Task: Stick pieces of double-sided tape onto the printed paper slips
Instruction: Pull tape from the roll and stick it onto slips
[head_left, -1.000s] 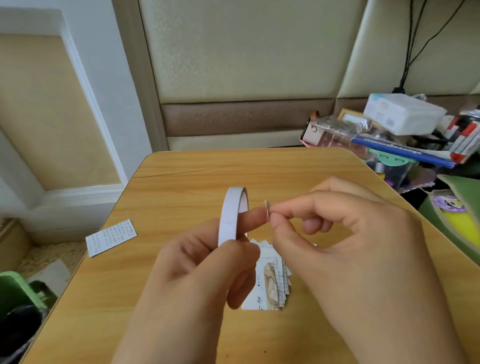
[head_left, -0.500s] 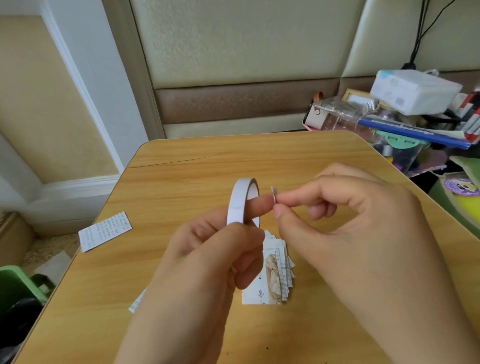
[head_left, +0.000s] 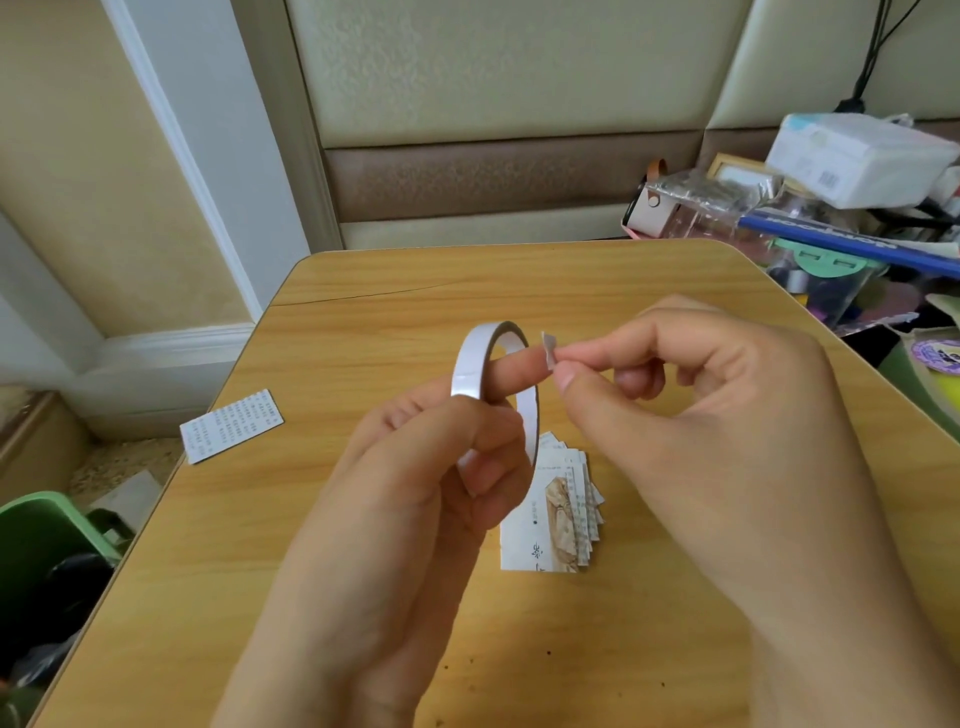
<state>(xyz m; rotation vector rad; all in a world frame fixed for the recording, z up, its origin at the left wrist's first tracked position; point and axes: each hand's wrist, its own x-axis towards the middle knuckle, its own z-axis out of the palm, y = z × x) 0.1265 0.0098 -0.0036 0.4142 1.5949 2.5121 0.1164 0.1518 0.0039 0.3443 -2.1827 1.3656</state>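
My left hand (head_left: 415, 493) holds a thin white roll of double-sided tape (head_left: 475, 364) upright above the wooden table (head_left: 363, 291), with the index finger through the ring and the thumb on its outer face. My right hand (head_left: 691, 426) pinches a small torn piece of tape (head_left: 549, 349) between thumb and index finger, just right of the roll. A fanned stack of printed paper slips (head_left: 561, 514) lies on the table below both hands, partly hidden by them. One more printed slip (head_left: 232, 426) lies at the table's left edge.
A heap of stationery, a clear plastic box (head_left: 810, 249) and a white carton (head_left: 857, 156) crowd the table's far right corner. A green bin (head_left: 47, 535) stands on the floor to the left. A padded wall panel runs behind the table.
The view has tilted down a little. The roll has turned slightly in my left hand, and the piece of tape in my right hand now stands a short way off the roll.
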